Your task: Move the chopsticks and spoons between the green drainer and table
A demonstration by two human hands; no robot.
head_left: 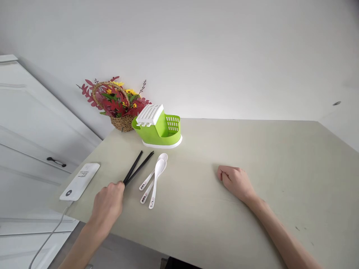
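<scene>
Black chopsticks [138,167] stick out of my left hand [109,201], which is closed round their near ends. They fan apart toward the far side of the table. Just right of them lie three white spoons [155,183] with small printed marks on their handles, bowls pointing away from me and overlapping. Beyond the spoons stands a green cutlery holder [159,130] with a white slotted top and a white base. My right hand [235,181] rests on the table as a fist, well right of the spoons, with nothing visible in it.
A wicker basket [122,123] of red and yellow artificial flowers stands behind the holder, against the wall. At the table's left edge lies a white power-strip-like device [80,182] with a grey cable [50,234] hanging down. White cabinets [28,112] flank the left side.
</scene>
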